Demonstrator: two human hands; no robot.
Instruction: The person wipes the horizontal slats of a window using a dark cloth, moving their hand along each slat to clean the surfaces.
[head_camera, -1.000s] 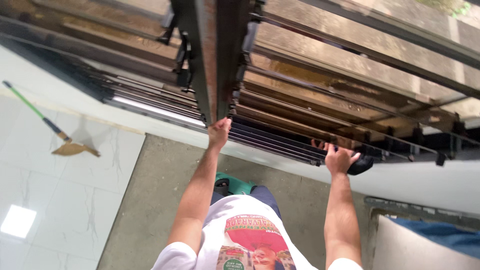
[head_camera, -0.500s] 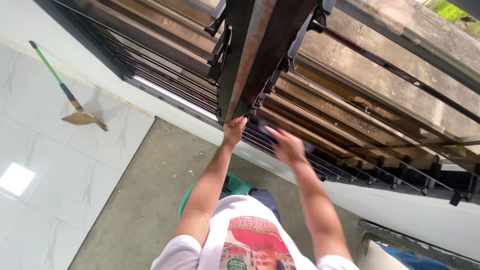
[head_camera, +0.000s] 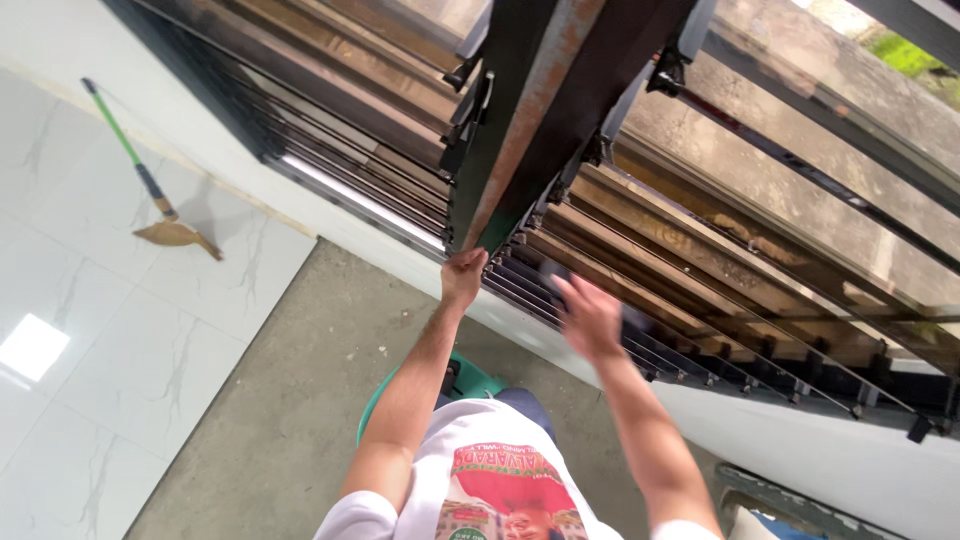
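Louvre window: rows of glass slats in a dark metal frame fill the upper part of the view, tilted part-open so that a weathered concrete surface outside shows through them.
Centre post: a rusty, dark upright of the frame, between the two banks of slats; it is the firmest part to hold for support.
Floor: a bare grey cement strip under the window, meeting glossy white marbled tiles to one side; the wall below the sill is pale.
Stool: a green edge shows under the person, seemingly what they stand on to be level with the slats.
Broom: green handle, straw head, lying on the tiles well apart from the person.
Left hand: fingers curled around the foot of the centre post, likely steadying the body.
Right hand: blurred, raised against the lower slats just beside the post; it seems to press a dark cloth to the glass, but I cannot tell how the fingers are set.
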